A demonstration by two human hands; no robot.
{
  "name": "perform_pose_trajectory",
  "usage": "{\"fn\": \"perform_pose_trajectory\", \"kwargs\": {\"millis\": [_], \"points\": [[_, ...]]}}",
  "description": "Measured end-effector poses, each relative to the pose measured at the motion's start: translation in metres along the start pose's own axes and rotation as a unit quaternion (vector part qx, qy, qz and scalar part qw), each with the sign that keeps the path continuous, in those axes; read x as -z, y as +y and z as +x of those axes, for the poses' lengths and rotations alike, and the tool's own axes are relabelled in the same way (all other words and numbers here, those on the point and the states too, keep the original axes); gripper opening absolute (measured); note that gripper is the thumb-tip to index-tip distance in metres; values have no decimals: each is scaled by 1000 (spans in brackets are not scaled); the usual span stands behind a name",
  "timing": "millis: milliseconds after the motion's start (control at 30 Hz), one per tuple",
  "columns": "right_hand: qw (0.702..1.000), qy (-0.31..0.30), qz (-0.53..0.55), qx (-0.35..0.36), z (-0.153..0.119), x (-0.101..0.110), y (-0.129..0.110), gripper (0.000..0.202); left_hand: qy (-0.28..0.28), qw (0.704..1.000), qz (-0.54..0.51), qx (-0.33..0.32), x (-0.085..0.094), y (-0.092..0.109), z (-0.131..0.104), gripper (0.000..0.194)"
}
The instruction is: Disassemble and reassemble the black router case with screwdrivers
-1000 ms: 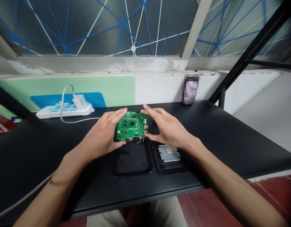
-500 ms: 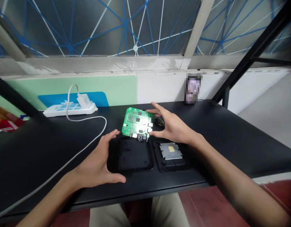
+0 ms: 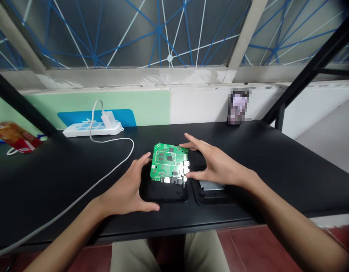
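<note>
A green circuit board is above the black square casing, covering its far part. My right hand grips the board's right edge between thumb and fingers. Around the left side of the casing is my left hand, its thumb and fingers spread, with nothing held. Just right of the casing lies a second black part with a metal plate, partly hidden beneath my right hand.
A white power strip with a plug and white cable lies at the back left. A red and orange package sits far left. A blurred phone-like object leans on the wall.
The circuit board has come nearer and down over the casing with my right hand. The view has shifted, and the small black and yellow object behind my right hand is now hidden.
</note>
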State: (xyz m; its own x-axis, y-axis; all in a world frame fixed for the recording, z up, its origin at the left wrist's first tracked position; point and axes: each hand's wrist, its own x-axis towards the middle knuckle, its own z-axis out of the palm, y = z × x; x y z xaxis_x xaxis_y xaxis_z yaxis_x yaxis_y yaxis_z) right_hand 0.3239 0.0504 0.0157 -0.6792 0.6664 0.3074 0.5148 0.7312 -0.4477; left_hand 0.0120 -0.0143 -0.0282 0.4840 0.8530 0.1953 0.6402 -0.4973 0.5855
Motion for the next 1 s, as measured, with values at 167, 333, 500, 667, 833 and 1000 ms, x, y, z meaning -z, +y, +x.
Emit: {"fn": "perform_pose_trajectory", "kwargs": {"millis": [167, 333, 500, 667, 833, 1000], "points": [[999, -26, -29, 1, 3, -4, -12, 111, 19, 999, -27, -2, 0, -1, 1, 134], [999, -41, -34, 14, 3, -4, -18, 109, 24, 999, -21, 3, -1, -3, 1, 134], [998, -44, -29, 15, 2, -4, -22, 106, 31, 1000, -3, -5, 0, -1, 2, 131], [998, -50, -20, 13, 2, -3, -24, 106, 27, 998, 47, -10, 3, 3, 3, 129], [998, -54, 2, 10, 0, -4, -21, 106, 9, 997, 80, -8, 6, 7, 6, 119], [997, -64, 34, -11, 0, -6, -15, 110, 3, 998, 65, -5, 8, 10, 8, 112]]}}
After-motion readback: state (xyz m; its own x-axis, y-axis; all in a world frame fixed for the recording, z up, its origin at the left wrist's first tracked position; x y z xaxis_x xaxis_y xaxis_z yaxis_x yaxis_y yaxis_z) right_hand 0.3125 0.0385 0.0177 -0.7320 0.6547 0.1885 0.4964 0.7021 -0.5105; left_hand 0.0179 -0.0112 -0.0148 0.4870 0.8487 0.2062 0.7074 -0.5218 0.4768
